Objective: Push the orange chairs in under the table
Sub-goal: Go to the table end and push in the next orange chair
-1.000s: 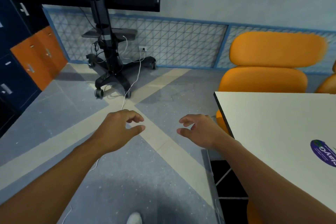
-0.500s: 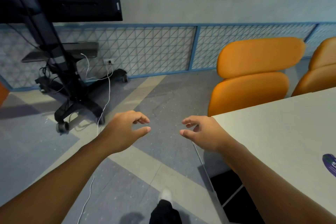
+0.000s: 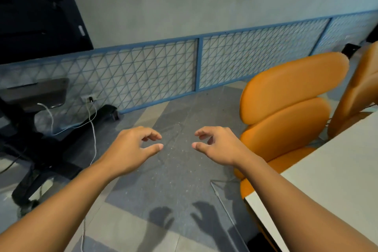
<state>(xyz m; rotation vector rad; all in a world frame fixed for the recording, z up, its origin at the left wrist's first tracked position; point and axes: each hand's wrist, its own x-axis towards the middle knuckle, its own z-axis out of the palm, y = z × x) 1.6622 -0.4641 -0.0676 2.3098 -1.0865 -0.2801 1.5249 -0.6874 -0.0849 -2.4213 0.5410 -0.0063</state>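
Both arms were stretched forward over the floor; the left hand (image 3: 131, 149) and right hand (image 3: 216, 145) were held loosely curled, palms down, empty, beside the nearest orange chair (image 3: 286, 108).

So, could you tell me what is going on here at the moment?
A person holds both bare hands out over the floor, the left hand and right hand loosely curled and holding nothing. Neither touches a chair yet. The nearest orange chair stands to their right at the corner of the white table, with a second orange chair beyond it.
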